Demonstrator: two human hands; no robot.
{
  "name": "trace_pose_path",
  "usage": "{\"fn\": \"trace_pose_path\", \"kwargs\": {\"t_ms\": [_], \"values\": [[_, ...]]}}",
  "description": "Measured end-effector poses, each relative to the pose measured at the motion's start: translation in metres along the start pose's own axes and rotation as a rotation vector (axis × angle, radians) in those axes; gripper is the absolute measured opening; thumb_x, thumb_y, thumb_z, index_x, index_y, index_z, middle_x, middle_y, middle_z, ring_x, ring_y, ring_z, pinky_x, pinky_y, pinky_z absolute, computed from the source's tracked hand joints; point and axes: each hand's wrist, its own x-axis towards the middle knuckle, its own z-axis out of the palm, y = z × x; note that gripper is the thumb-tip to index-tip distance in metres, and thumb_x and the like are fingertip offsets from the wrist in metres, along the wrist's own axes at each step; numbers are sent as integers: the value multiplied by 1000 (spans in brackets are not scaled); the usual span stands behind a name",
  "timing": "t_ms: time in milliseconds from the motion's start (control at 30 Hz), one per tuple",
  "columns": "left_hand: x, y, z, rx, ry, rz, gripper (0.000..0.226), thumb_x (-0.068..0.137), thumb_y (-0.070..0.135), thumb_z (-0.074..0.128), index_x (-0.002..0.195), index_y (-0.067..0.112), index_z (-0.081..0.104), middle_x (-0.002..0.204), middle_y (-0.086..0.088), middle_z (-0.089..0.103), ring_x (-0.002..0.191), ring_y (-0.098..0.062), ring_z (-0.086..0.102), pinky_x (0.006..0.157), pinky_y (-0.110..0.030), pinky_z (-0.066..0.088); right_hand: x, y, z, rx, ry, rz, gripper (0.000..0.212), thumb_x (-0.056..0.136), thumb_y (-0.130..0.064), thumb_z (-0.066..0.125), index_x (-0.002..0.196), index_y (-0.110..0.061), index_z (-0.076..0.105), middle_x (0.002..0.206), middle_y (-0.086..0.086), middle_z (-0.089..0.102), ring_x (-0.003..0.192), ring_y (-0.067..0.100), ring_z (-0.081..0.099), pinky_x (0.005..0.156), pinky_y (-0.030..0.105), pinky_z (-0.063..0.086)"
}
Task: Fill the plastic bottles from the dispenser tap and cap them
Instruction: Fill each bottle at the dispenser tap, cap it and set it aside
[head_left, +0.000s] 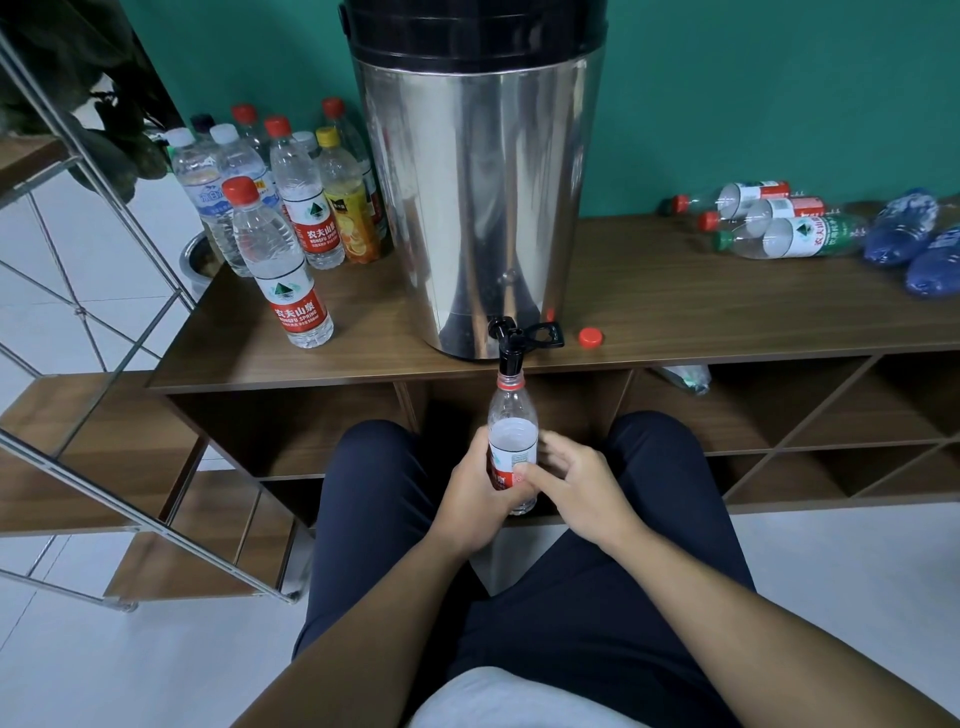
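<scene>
Fingers of left hand (475, 493) wrapping the lower label of the uncapped bottle (511, 441), gripping it upright; right hand (576, 480) lying against the bottle's other side, thumb pressing the label, remaining fingers loosely spread, apparently steadying rather than clamping. Holding the bottle between the knees, below the front edge of the wooden shelf top (701, 312), mouth sitting directly under and about touching the black tap (511, 348) of the steel dispenser (478, 208), presumably so the stream drops straight into the narrow neck. Tap overhanging the shelf edge, leaving hanging room beneath for the bottle. Water flow not discernible; bottle looking mostly empty, so filling judged early. Red cap (590, 337) resting loose on the shelf just right of the tap, within easy reach for closing. Capped bottles (291, 218) standing grouped at the dispenser's left, apparently finished; empty bottles (769, 223) lying on their sides at right, well apart, evidently awaiting filling.
</scene>
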Motion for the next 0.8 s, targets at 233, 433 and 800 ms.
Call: {"fn": "trace_pose_path", "kwargs": {"t_ms": [233, 433, 800], "values": [[-1, 1, -1, -15, 5, 4, 66, 86, 6, 89, 138, 35, 61, 124, 10, 77, 114, -11, 76, 93, -29, 64, 0, 0, 0, -3, 1, 0, 48, 101, -10, 81, 146, -22, 70, 132, -13, 80, 128, 8, 73, 112, 37, 58], [0, 0, -1, -2, -2, 0, 67, 86, 10, 90, 140, 38, 60, 126, 10, 77, 117, -11, 75, 101, -39, 65, 0, -1, 0, -19, 3, -2, 47, 101, -11, 81, 146, -22, 71, 131, -13, 80, 127, 8, 73, 113, 39, 58], [1, -1, 0, 4, -2, -8, 67, 85, 9, 89, 139, 37, 60, 124, 8, 78, 116, -13, 76, 100, -44, 65, -1, 0, 0, -16, 8, 8, 45, 101, -13, 81, 144, -23, 72, 130, -11, 80, 127, 10, 74, 113, 45, 58]]}}
